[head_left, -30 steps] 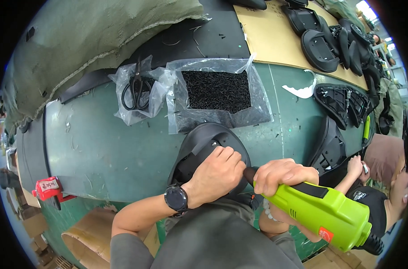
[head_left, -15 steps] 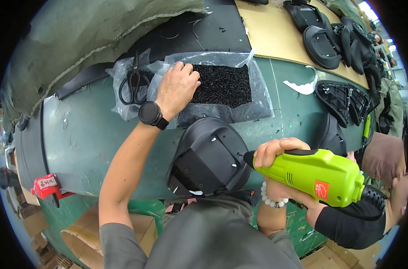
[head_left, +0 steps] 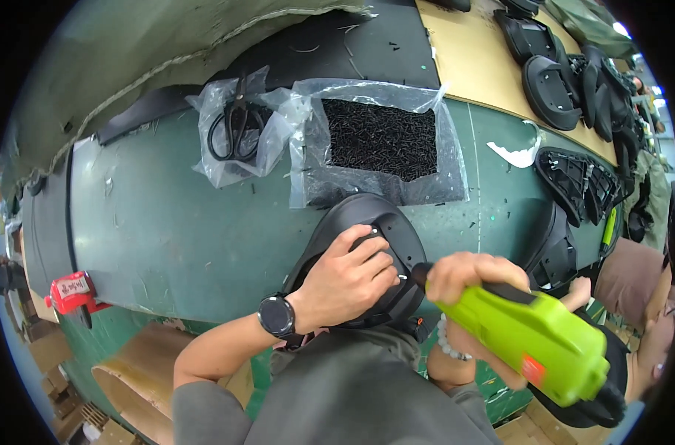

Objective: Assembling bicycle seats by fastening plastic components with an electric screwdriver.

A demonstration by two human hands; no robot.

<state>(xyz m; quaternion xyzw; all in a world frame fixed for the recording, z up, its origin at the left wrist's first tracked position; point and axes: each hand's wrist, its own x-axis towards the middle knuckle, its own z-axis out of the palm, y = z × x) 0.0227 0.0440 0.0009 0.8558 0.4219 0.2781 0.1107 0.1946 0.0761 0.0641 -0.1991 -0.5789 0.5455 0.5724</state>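
One pair of black scissors (head_left: 239, 119) lies on clear plastic (head_left: 222, 173). Next, the loosely curled left hand (head_left: 345, 280) covers part of a black molded shell (head_left: 406, 239) at the green surface's (head_left: 167, 237) near edge; whether it grips anything, I cannot tell. Rightmost, the right hand (head_left: 471, 274) wraps round a lime-green electric screwdriver (head_left: 532, 343).

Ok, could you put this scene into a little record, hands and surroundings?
Left hand: over the black molded part; anything pinched is hidden
Right hand: gripping a green power tool, nose toward the part
Work surface: green tabletop
Supplies: black screws in an open clear plastic bag, beyond the part
Left of the bag: scissors on crumpled plastic
Upper right: more black molded parts
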